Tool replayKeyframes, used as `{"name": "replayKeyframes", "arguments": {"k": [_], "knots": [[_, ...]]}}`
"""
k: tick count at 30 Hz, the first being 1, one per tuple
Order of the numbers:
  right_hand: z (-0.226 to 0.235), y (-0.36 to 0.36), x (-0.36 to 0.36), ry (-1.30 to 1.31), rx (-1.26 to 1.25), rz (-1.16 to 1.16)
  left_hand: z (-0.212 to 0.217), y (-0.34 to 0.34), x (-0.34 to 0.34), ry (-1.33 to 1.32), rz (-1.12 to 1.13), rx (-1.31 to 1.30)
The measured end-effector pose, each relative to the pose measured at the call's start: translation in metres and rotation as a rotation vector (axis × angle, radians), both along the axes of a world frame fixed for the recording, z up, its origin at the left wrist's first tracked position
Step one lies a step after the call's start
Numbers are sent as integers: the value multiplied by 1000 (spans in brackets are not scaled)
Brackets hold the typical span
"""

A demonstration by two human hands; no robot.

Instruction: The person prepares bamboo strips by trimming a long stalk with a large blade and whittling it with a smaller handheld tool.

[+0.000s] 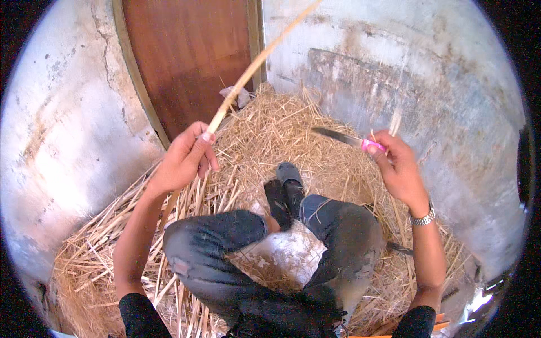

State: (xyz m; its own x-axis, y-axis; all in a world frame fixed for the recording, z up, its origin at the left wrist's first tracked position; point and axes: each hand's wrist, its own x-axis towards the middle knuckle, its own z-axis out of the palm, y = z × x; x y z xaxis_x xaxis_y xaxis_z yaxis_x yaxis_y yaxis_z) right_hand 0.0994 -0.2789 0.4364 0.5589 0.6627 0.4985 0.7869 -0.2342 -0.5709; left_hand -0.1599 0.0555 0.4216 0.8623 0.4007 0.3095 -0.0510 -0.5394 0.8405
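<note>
My left hand [189,155] is closed round the lower part of a long pale stalk [248,73], which slants up and to the right past the top of the view. In my right hand [397,166] is a knife [341,137] with a pink handle. Its dark blade points left, apart from the stalk. A thin pale strip [395,121] shows just above my right fingers; whether they hold it I cannot tell.
Straw shavings [276,124] are heaped against the corner ahead. Many cut stalks [186,287] lie at my left. My crossed legs [220,242] and a grey slipper [289,172] take up the middle. A brown door [189,50] and stained walls [389,67] enclose the spot.
</note>
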Motion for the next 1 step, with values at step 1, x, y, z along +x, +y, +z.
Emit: {"name": "replayKeyframes", "arguments": {"k": [1], "knots": [[-2, 4, 4, 243, -43, 84, -1, -3, 0, 24, -36, 1]]}}
